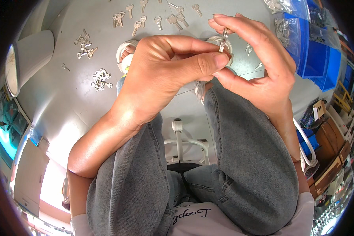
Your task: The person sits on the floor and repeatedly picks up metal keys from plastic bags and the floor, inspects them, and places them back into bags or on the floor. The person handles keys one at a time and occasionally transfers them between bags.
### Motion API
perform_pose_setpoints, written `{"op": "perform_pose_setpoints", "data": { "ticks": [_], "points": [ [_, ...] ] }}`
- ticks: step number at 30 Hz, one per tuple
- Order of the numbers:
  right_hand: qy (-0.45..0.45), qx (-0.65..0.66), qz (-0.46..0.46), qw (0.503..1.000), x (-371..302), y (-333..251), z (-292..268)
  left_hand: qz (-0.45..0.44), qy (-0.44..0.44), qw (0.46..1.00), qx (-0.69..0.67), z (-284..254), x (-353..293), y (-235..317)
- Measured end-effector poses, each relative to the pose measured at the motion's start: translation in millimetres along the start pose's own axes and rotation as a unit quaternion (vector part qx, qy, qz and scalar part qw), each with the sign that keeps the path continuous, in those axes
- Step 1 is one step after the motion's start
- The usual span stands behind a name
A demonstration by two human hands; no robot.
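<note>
My left hand (167, 69) is closed, thumb and index finger pinching the lower end of a shiny metal key (224, 41), seen nearly edge-on. My right hand (259, 59) curves around the right side with its thumb and fingers apart. The upper end of the key is at its fingertips, and its thumb tip lies just under my left thumb. Below the hands hangs a greyish bundle (200, 89), partly hidden; what it is, I cannot make out. Several loose keys (158, 22) lie spread on the grey floor beyond, and a small pile of keys (101, 80) sits left of my feet.
Another key cluster (85, 46) lies at the far left, near a white cylindrical bin (31, 59). Blue bins (316, 59) with plastic bags stand at the right. A white chair base (179, 137) shows between my jeans-clad legs (247, 157).
</note>
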State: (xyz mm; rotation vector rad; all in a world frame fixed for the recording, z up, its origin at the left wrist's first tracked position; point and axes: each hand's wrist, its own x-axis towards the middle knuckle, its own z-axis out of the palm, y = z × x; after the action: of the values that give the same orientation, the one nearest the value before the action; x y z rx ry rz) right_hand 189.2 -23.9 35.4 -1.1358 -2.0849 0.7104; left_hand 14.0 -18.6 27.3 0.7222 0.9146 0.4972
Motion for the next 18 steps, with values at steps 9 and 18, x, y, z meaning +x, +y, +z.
{"op": "perform_pose_setpoints", "data": {
  "ticks": [9, 18],
  "points": [
    [0.006, 0.152, 0.095, 0.984, -5.7, 0.4, -1.1, -0.014, 0.026, 0.998, -0.055, -1.5, 0.3, 1.4],
    [0.005, 0.154, 0.120, 0.981, -5.1, -3.8, 0.7, -0.014, -0.010, 0.998, -0.058, -0.6, -0.6, 4.3]
  ]
}}
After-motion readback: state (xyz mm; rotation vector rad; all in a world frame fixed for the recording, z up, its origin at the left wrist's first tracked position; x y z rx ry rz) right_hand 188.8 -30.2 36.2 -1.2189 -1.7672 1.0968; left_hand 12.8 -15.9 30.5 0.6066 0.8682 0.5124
